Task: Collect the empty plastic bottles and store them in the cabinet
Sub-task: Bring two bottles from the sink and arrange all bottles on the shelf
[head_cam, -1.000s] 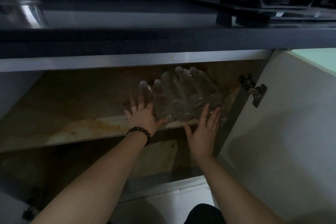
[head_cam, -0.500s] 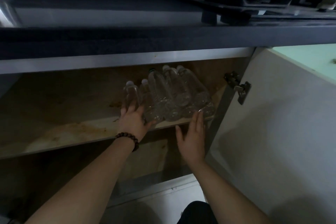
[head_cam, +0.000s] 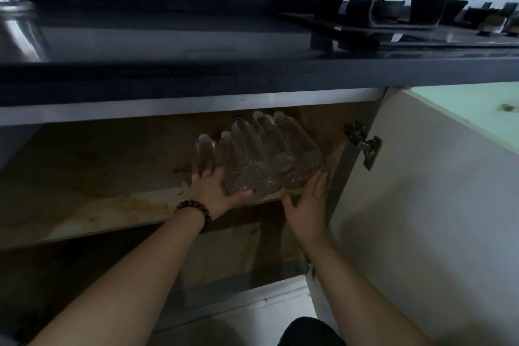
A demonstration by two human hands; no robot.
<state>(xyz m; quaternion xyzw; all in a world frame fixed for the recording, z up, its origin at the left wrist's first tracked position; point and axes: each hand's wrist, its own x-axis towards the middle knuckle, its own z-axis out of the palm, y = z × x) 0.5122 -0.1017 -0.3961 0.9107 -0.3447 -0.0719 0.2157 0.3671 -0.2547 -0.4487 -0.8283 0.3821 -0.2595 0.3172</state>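
Both hands have closed in on the bottles (head_cam: 261,160) since a moment ago: the left hand (head_cam: 213,191), fingers spread, now presses flat against the cluster's near left end, and the right hand (head_cam: 307,205), also open and gripping nothing, braces its right side. Lying side by side, caps pointing inward, the bottles rest on the shelf (head_cam: 98,205) of the open cabinet, beside its hinge (head_cam: 365,146) and door (head_cam: 435,205). Storing looks nearly finished; next probably calls for a gentle, even push deeper, then withdrawing without rolling them.

The bottles (head_cam: 261,157) lie side by side on the cabinet's upper shelf (head_cam: 92,205), near its right end; the open door (head_cam: 421,205) stands right of them; the countertop (head_cam: 196,45) runs above.
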